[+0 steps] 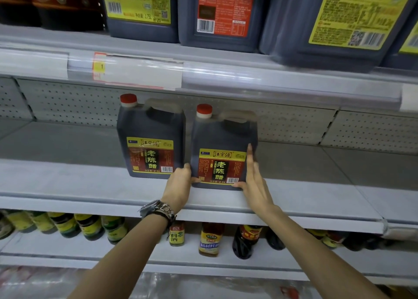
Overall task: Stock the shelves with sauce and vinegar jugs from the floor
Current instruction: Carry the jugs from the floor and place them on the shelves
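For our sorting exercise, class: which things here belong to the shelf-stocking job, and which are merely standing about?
In the job: right dark vinegar jug with red cap, gripped by left hand, pressed by right hand; matching left jug; grey metal middle shelf.
Standing about: yellow-labelled dark soy jugs above; small glass bottles below.

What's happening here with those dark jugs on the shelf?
A person is stocking a shop shelf by hand. Both hands are on one vinegar jug, which stands near the front of the middle shelf. The left hand grips its lower corner, and the right hand lies flat against the other side. A matching jug stands close beside it, slightly further back. Bigger soy sauce jugs fill the shelf above.
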